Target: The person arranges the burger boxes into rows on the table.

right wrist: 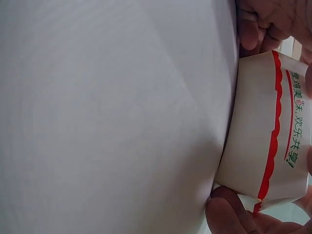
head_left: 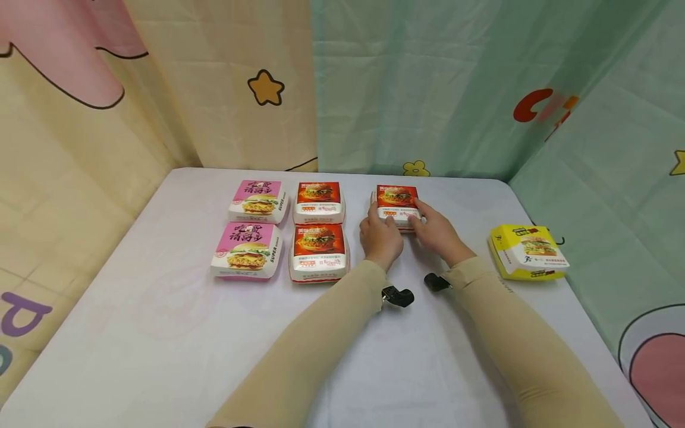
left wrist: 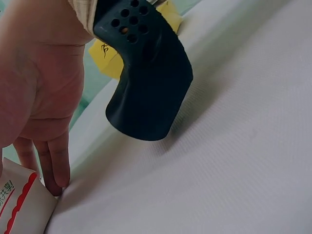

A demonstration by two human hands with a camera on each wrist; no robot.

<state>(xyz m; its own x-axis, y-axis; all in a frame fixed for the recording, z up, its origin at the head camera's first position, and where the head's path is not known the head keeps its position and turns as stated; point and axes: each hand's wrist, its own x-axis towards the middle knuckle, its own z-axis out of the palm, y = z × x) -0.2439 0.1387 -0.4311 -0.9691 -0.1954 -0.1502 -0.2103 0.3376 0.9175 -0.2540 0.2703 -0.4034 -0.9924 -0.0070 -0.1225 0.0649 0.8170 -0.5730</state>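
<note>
A red-and-white burger box (head_left: 398, 197) stands on the white table, right of the middle. My left hand (head_left: 382, 241) grips its left side and near corner, and my right hand (head_left: 440, 230) holds the right side. Seen from the right wrist, the box's white side (right wrist: 253, 122) with a scalloped red band lies between the fingers of both hands, its base at the tabletop. The left wrist view catches only a corner of the box (left wrist: 29, 207) beside the left hand (left wrist: 44, 92); the fingertips reach down to the table there.
Left of my hands, two more red burger boxes (head_left: 319, 252) stand front to back. Beside them are two pink burger boxes (head_left: 247, 251) in a similar row. A yellow burger box (head_left: 528, 252) sits near the table's right edge. Printed curtains (head_left: 417, 89) enclose the table (head_left: 160, 333).
</note>
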